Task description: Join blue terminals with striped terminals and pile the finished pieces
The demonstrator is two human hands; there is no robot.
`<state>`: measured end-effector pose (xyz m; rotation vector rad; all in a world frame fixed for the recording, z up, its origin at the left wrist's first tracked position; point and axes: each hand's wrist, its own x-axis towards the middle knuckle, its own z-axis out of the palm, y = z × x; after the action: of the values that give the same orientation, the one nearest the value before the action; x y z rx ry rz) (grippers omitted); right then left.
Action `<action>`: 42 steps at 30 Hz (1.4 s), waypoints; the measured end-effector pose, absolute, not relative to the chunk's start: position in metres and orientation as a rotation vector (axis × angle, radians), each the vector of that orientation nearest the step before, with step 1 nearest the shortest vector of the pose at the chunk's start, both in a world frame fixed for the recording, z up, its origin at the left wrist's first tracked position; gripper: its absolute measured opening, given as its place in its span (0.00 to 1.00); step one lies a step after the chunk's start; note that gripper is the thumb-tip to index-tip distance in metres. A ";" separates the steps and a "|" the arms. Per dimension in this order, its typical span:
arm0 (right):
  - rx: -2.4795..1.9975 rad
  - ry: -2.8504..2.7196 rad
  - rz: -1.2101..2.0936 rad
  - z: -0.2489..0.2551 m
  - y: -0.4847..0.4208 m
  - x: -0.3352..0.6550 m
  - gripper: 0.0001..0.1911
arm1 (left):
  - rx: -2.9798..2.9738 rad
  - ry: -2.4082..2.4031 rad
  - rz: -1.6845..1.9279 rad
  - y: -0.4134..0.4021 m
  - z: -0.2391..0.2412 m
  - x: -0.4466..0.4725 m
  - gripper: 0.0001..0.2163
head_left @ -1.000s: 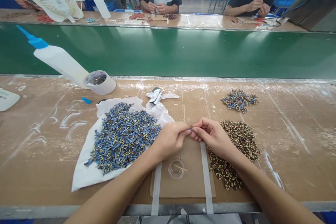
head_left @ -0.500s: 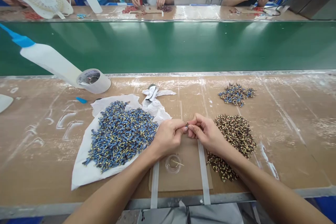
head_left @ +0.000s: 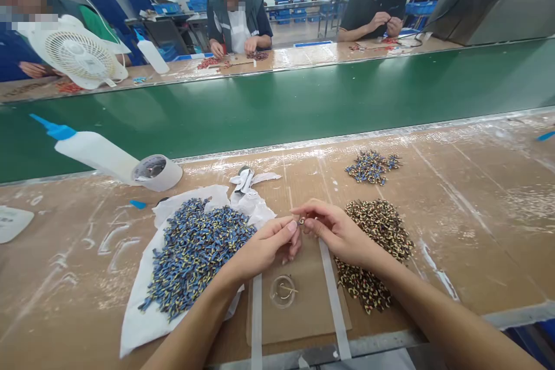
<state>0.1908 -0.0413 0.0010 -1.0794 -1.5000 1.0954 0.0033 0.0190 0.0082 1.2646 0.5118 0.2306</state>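
Observation:
Above the cardboard pad (head_left: 303,324), my left hand (head_left: 275,243) pinches a tiny dark part with a pale curved end (head_left: 302,221) between thumb and finger. My right hand (head_left: 336,231) meets it from the other side, thumb tip at the part and index finger reaching over it; the exact grip is partly hidden. Left of my hands, a heap of small blue, yellow and dark pieces (head_left: 195,254) lies on white paper (head_left: 134,324). Beside my right forearm is a heap of dark and cream curved pieces (head_left: 377,237). A smaller pile of blue-and-cream pieces (head_left: 370,166) lies beyond it.
A clear round dish (head_left: 281,300) with a thin stick stands on the pad. A white bottle with blue nozzle (head_left: 93,150) leans on a tape roll (head_left: 167,173). Crumpled paper (head_left: 251,202) lies behind the blue heap. Co-workers sit across the green belt (head_left: 260,98).
The head view has tilted up, showing more of the co-workers. My right index finger has straightened over the left fingertips, and my left hand's lower fingers have loosened.

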 end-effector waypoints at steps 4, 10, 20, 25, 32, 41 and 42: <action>-1.135 -1.571 1.042 0.002 -0.041 0.190 0.08 | 1.070 0.492 0.152 0.017 0.007 0.002 0.16; -1.218 -1.406 1.145 -0.004 -0.038 0.192 0.07 | 1.728 0.648 0.298 0.016 0.010 0.004 0.15; -1.323 -1.511 1.095 -0.011 -0.039 0.191 0.07 | 2.283 0.762 0.420 0.018 0.004 0.003 0.12; -1.296 -1.418 1.085 -0.011 -0.038 0.192 0.09 | 2.156 0.740 0.444 0.017 0.004 0.006 0.14; -1.228 -1.165 1.302 -0.007 -0.038 0.188 0.10 | 2.061 0.778 0.437 0.016 0.004 0.006 0.17; -1.173 -1.168 1.375 -0.012 -0.040 0.187 0.12 | 2.070 0.739 0.403 0.017 -0.001 0.006 0.17; -1.174 -1.180 1.385 -0.012 -0.041 0.187 0.12 | 2.077 0.738 0.401 0.017 -0.002 0.005 0.16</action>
<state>0.1871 -0.0408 -0.0119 -1.1737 -1.1797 1.3846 0.0054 0.0173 -0.0020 2.0773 0.7375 0.4014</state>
